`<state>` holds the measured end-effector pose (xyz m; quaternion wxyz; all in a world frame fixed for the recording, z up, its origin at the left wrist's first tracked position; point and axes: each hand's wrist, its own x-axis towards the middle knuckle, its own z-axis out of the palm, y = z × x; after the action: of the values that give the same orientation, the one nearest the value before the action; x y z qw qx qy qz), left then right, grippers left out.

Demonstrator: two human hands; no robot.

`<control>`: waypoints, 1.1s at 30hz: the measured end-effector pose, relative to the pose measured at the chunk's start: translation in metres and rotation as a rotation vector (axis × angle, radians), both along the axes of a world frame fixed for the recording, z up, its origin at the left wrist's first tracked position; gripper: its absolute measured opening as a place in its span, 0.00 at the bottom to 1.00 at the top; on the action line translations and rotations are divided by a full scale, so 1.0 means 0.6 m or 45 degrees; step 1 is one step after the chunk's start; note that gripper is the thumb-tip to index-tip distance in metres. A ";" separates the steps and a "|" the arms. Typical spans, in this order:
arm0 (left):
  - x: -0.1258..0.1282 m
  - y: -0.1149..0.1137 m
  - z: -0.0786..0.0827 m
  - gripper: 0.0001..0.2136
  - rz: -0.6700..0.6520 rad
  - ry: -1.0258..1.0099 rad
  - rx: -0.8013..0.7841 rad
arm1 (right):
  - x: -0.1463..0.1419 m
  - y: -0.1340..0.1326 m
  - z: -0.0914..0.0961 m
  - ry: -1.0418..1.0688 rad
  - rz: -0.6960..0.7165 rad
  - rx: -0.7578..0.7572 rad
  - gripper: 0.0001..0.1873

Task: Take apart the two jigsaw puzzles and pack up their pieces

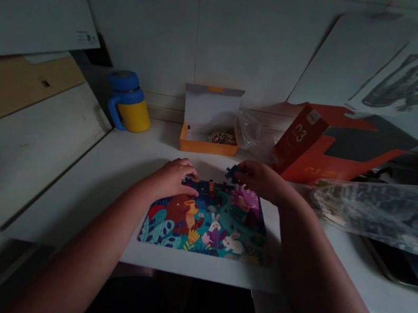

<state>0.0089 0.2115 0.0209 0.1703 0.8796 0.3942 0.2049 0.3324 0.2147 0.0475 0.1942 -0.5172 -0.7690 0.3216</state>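
Observation:
A colourful jigsaw puzzle [201, 224] with rabbits and a brown animal lies flat on the white table. My left hand [175, 178] rests at its upper left edge, thumb and fingers apart, with nothing visible in it. Just past the puzzle's upper right edge, my right hand [257, 179] pinches a dark blue puzzle piece [233, 173]. The far edge of the puzzle shows knobs and gaps. Part of its upper left corner is hidden under my left hand.
Behind the puzzle stands an open orange box [208, 148] with small things inside. A blue and yellow flask [131, 106] is at the back left. To the right are a red box [314, 147], crumpled clear plastic [256, 137] and a plastic bag [380, 212].

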 end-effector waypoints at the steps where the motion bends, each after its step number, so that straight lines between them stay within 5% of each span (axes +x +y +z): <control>1: -0.008 0.002 0.003 0.20 0.038 0.010 0.005 | 0.010 -0.004 0.009 -0.031 0.072 -0.095 0.12; 7: -0.086 0.019 0.024 0.10 0.437 0.151 -0.010 | -0.008 -0.056 0.070 -0.075 0.699 -0.600 0.12; 11: -0.115 0.023 0.031 0.08 0.540 0.187 -0.097 | -0.070 -0.101 0.070 0.106 1.086 -0.955 0.15; 14: -0.113 0.020 0.030 0.10 0.515 0.183 -0.100 | -0.100 -0.125 0.058 0.112 1.303 -0.949 0.09; 20: -0.106 0.017 0.025 0.09 0.446 0.105 -0.312 | -0.112 -0.129 0.047 0.065 1.287 -0.958 0.13; 28: -0.122 0.018 0.025 0.25 0.469 0.307 -0.352 | -0.123 -0.112 0.022 0.215 1.159 -1.102 0.28; 33: -0.123 0.015 0.029 0.26 0.503 0.349 -0.395 | -0.125 -0.109 0.023 0.200 1.124 -1.071 0.26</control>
<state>-0.0648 0.2206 0.0381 0.2048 0.7685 0.6041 0.0506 0.2573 0.1494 0.0611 -0.1220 -0.1571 -0.7011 0.6848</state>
